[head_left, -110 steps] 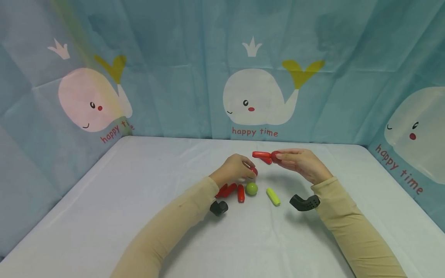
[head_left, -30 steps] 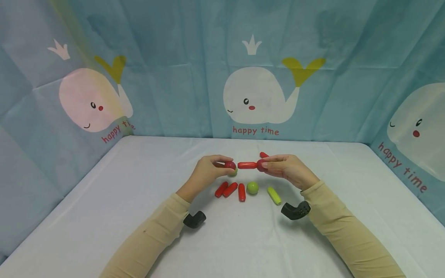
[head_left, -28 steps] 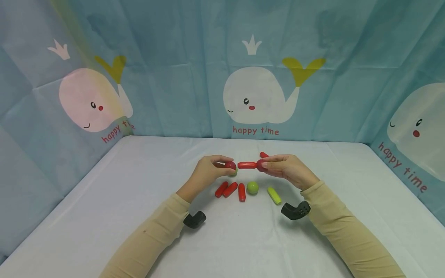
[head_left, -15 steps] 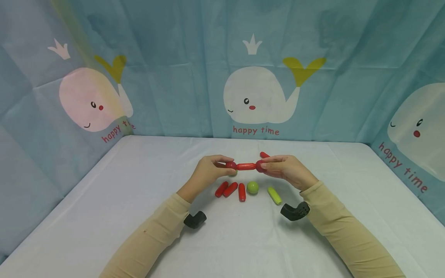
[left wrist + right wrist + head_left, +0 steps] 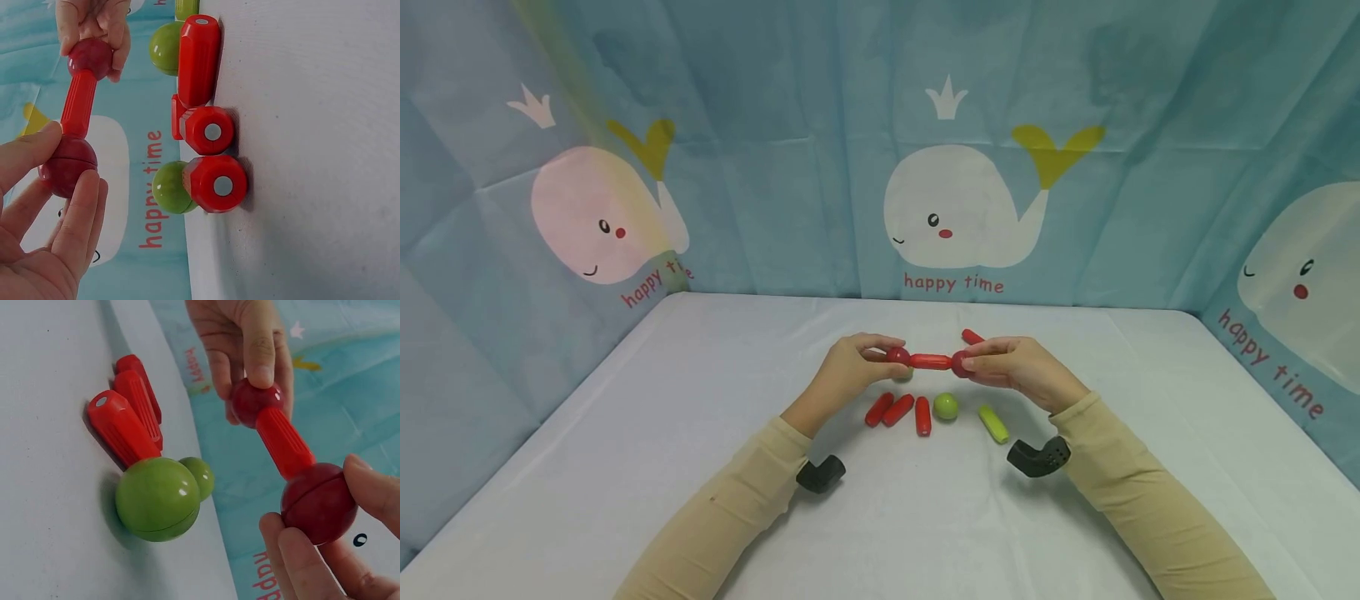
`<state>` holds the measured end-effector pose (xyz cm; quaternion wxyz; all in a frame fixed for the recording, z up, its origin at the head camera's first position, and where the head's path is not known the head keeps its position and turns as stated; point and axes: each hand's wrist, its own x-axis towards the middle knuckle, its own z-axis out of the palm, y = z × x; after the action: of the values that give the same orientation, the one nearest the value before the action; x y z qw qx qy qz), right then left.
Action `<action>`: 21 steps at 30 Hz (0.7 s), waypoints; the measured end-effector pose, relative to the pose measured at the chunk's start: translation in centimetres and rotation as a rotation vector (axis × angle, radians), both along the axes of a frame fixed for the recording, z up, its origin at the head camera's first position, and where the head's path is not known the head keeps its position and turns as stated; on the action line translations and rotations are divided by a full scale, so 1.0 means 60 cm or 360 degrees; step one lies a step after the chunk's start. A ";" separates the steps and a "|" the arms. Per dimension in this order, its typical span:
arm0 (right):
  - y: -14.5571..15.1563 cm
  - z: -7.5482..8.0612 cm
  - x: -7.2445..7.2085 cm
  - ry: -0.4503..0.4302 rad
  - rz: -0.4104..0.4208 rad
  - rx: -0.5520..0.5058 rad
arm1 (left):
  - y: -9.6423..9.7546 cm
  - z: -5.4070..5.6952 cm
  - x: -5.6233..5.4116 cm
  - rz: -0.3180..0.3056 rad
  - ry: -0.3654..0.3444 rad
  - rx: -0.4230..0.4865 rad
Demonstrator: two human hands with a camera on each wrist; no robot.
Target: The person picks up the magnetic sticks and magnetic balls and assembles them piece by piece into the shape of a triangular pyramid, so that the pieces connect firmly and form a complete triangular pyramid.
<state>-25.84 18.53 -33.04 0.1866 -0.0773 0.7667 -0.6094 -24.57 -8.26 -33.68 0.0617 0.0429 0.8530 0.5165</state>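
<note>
My left hand [image 5: 850,371] pinches a dark red ball [image 5: 69,165] between thumb and fingers. A second dark red ball [image 5: 320,503] is gripped by my right hand [image 5: 1022,368]. Between them a red rod [image 5: 931,362] lies level, one end against each ball, held above the table. Below, on the white cloth, are a green ball [image 5: 946,407] and several red rods [image 5: 922,416], whose ends show pale round discs in the left wrist view. Another green ball [image 5: 199,478] sits farther back, mostly hidden behind the left-hand ball in the head view.
A yellow-green rod [image 5: 993,424] lies right of the near green ball. One more red rod [image 5: 972,336] lies behind the right hand, partly covered. A blue curtain [image 5: 775,167] with whale prints borders the table [image 5: 625,450]. Black wrist pieces [image 5: 822,474] hang beneath both sleeves.
The left hand has lifted its ball from the table and moved left. The right hand has brought its ball and rod left. The gap between rod and left ball has closed; they now touch.
</note>
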 end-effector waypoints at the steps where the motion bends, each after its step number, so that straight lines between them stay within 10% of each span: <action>1: 0.000 0.000 0.000 0.0004 0.0011 0.0021 | 0.000 0.000 0.000 0.0003 0.0000 0.0006; 21: -0.005 0.002 0.004 -0.0069 0.0326 -0.0020 | -0.001 0.000 -0.002 0.0005 -0.0009 0.0093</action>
<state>-25.57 18.22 -32.93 0.2640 -0.1434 0.7468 -0.5934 -24.67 -8.34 -33.71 0.0620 0.0419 0.8375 0.5413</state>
